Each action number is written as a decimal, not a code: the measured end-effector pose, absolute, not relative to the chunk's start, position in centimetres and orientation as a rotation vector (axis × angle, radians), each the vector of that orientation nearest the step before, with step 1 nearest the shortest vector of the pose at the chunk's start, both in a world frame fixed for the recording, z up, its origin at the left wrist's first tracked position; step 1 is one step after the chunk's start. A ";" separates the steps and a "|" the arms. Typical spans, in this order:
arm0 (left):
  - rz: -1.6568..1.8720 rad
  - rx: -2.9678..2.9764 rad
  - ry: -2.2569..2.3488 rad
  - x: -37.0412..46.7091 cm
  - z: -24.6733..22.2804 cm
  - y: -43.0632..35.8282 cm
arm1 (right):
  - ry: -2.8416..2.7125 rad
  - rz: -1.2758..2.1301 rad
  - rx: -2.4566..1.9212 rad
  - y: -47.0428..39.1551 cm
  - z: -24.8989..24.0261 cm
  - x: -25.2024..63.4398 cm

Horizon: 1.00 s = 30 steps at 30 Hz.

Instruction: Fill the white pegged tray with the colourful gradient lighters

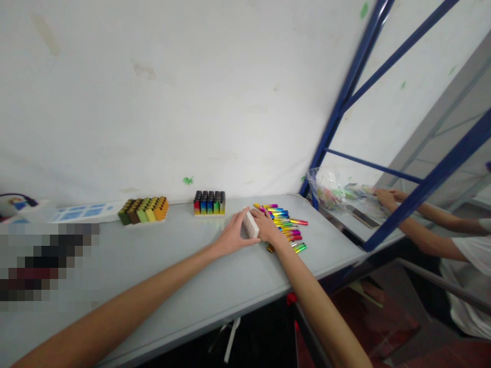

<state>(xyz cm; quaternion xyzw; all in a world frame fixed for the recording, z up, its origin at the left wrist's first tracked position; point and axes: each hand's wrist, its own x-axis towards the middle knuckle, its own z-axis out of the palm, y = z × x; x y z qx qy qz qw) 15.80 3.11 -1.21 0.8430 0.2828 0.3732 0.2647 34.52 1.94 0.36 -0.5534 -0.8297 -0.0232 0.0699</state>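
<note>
My left hand [232,235] is closed around a small white block-like tray [250,224], tipped on its side above the table, with the thumb along its lower edge. Right against the tray's other side is my right hand [266,225], its fingers bent and partly hidden; what they grip cannot be made out. Just beyond and beside the right hand lies a loose pile of shiny, many-coloured lighters [294,232]. To the left, a white tray of upright lighters with black tops [209,203] stands near the wall.
Further left sits another tray of green, brown, yellow and orange lighters [144,210]. A blue metal frame [332,128] rises at the table's right end. Beyond it are a clear plastic bag [328,189] and a co-worker's hands [387,197]. The table's front edge [245,312] runs below my forearms.
</note>
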 end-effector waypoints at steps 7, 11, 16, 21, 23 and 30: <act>1.013 2.278 0.770 15.7 -1.1 2.9 | -2.483 -0.058 -1.700 2.1 0.5 34.6; 1.021 2.276 0.789 15.7 -1.1 2.8 | -2.422 -0.082 -1.747 1.9 0.7 34.7; 1.034 2.263 0.821 15.8 -1.3 2.9 | -2.336 -0.134 -1.767 1.9 0.7 35.1; 1.035 2.245 0.895 15.8 -1.0 2.7 | -2.307 -0.120 -1.794 2.4 0.2 35.5; 1.034 2.228 0.937 15.8 -0.7 2.6 | -2.300 -0.119 -1.791 2.5 0.2 35.5; 0.990 2.252 0.969 15.2 -0.2 2.7 | -2.292 -0.095 -1.792 2.4 0.5 35.5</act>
